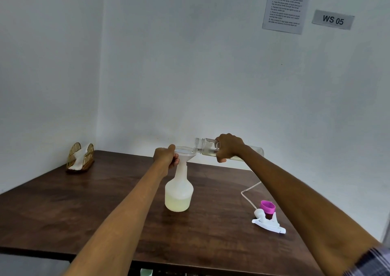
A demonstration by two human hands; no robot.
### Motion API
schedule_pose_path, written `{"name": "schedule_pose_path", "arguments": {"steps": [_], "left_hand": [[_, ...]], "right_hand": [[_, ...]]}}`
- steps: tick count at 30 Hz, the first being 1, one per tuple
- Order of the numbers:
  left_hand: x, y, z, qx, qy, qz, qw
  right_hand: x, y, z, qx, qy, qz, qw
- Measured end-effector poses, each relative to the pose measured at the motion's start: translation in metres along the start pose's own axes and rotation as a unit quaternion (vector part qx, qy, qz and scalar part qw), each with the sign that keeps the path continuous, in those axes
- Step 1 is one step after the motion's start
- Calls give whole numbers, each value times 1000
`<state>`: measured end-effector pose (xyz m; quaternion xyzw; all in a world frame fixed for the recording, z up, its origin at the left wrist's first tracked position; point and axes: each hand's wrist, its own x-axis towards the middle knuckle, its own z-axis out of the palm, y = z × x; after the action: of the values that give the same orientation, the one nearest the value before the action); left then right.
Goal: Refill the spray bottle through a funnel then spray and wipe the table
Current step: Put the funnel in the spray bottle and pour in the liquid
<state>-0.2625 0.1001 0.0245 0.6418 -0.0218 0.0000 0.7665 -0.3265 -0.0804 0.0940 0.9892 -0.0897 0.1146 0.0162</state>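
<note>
Both arms reached far across the worktop [88, 202]. The left hand [165, 156] gripped the funnel [186, 152] — fingers curled at its rim — seated in the spray bottle [179, 193] mid-worktop. The right hand [229, 147] wrapped its fingers round a clear bottle [205, 147], tipped almost level over the funnel.

Both forearms are bare from wrist to elbow. Well back from the right hand [229, 147], a plaid sleeve [371, 262] in grey, white and dark stripes shows.
</note>
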Motion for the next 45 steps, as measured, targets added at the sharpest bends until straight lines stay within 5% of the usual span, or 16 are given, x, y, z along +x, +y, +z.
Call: {"name": "schedule_pose_path", "arguments": {"steps": [45], "left_hand": [[-5,2,0,-3,-3,-1,1000]], "right_hand": [[3,0,3,2,4,-3,1000]]}}
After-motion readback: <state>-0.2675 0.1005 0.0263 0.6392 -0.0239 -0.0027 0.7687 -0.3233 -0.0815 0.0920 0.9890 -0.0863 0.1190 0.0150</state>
